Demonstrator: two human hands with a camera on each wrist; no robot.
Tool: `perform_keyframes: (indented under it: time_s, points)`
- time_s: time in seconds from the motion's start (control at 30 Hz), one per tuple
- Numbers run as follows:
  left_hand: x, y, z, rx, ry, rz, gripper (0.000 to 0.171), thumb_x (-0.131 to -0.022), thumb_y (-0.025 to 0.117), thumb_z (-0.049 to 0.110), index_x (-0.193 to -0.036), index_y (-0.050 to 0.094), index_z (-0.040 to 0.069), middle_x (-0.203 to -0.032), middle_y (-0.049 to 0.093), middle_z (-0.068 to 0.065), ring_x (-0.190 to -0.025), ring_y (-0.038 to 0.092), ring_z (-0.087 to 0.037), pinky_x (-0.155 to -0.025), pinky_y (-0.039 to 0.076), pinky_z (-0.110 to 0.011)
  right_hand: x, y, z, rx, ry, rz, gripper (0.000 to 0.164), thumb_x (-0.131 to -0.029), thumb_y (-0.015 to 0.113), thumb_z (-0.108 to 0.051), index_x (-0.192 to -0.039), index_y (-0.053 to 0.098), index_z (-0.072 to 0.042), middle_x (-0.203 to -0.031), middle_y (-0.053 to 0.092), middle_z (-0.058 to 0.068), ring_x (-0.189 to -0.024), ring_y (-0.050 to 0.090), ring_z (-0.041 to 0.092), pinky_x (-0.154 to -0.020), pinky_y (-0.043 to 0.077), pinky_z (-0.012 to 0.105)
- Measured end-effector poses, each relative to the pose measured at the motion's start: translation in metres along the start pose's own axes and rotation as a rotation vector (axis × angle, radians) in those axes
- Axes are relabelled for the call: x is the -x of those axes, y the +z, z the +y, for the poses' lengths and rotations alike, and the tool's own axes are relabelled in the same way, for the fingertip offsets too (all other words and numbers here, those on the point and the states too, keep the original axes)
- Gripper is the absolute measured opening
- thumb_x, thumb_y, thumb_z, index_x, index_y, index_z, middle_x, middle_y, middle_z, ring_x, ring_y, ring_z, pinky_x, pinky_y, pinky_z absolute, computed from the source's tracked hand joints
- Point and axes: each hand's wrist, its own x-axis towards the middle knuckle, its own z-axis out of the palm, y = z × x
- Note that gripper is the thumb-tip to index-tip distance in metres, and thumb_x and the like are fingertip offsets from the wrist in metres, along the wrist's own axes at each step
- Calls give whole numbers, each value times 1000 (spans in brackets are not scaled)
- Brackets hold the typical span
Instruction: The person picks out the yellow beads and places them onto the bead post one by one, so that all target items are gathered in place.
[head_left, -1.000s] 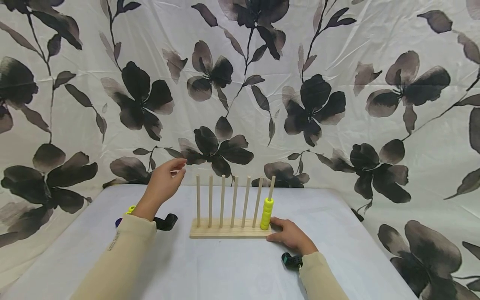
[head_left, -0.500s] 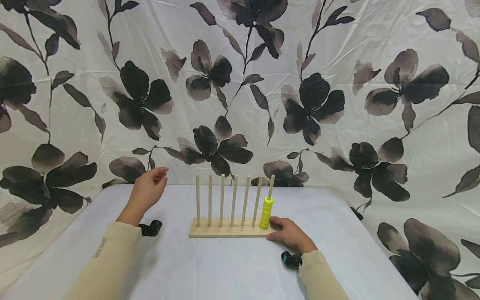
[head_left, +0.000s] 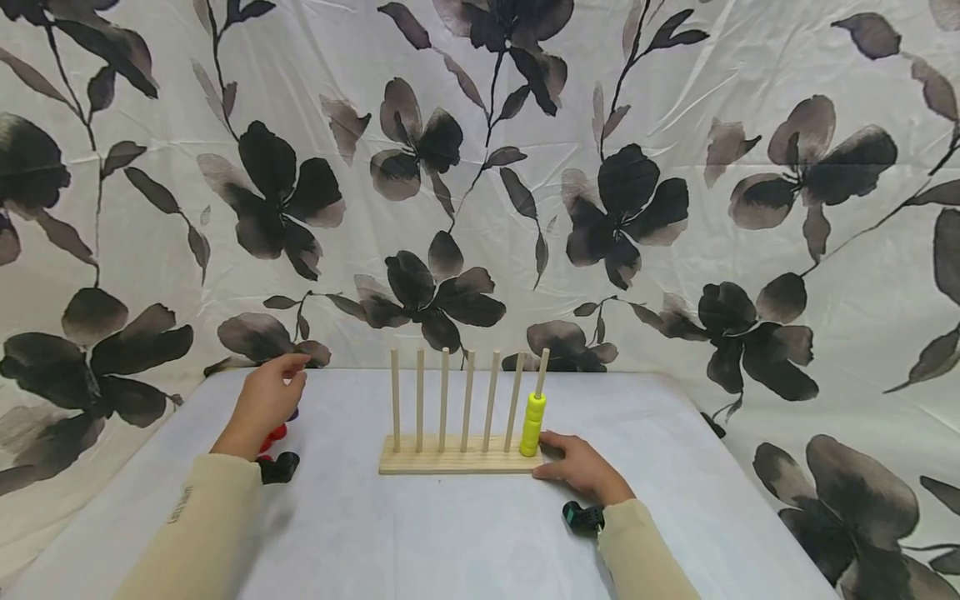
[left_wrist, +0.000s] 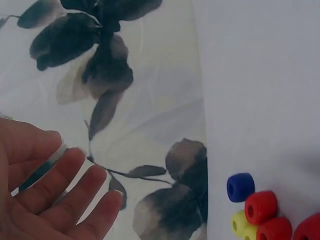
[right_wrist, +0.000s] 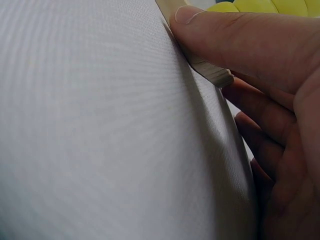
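Observation:
A wooden peg stand [head_left: 457, 463] with a row of upright pegs sits mid-table. Yellow beads [head_left: 533, 425] are stacked on its rightmost peg; the other pegs are bare. My right hand [head_left: 581, 468] grips the right end of the base, thumb [right_wrist: 215, 37] at the front edge and fingers behind. Over the left side of the table hovers my left hand [head_left: 262, 406], fingers relaxed and holding nothing. Beside and below it lie loose beads: a blue bead [left_wrist: 241, 187], red beads [left_wrist: 261, 207] and yellow ones [left_wrist: 240, 222]. In the head view that hand and wrist partly hide them.
A white cloth covers the table [head_left: 450, 533]. Behind it hangs a floral-patterned curtain [head_left: 480, 208]. Black wrist cameras are worn on the left wrist [head_left: 279, 468] and right wrist [head_left: 583, 518].
My left hand has moved left and down, away from the peg stand, staying empty. Red and blue beads now show beside it. The right hand and peg stand have stayed still.

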Motion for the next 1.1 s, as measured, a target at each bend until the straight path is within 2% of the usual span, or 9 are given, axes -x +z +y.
perform_keyframes:
  time_s: [0.43,0.7,0.8,1.1]
  points:
    - [1,2,-31,-45,-86,-100,43,-100,43,17,-138,46,-3,-132,50,-30,-117,50,-47,-97,47,-59,1,0,0,-2,-6,-1,74,-76,81,-38,-141,52,-18,-150,44,10,-142,34,37,-114,28,59]
    - [1,-3,-44,-78,-131,-168,44,-99,45,14,-139,43,-5,-134,48,-32,-115,51,-48,-95,48,-58,0,0,-1,9,5,5,73,-77,80,-39,-141,52,-19,-151,44,9,-142,35,36,-114,28,59]
    - [1,-5,-50,-98,-135,-174,42,-98,47,12,-137,46,-5,-133,48,-33,-114,50,-49,-94,47,-59,1,-1,-2,11,1,5,73,-77,80,-39,-141,52,-19,-151,44,9,-142,34,36,-114,28,59]
    - [4,-5,-67,-98,-234,-238,43,-96,45,6,-137,45,-6,-137,43,-35,-116,45,-49,-99,42,-63,1,-2,-2,-1,8,-3,75,-76,80,-37,-142,50,-18,-152,43,9,-143,33,36,-115,26,58]
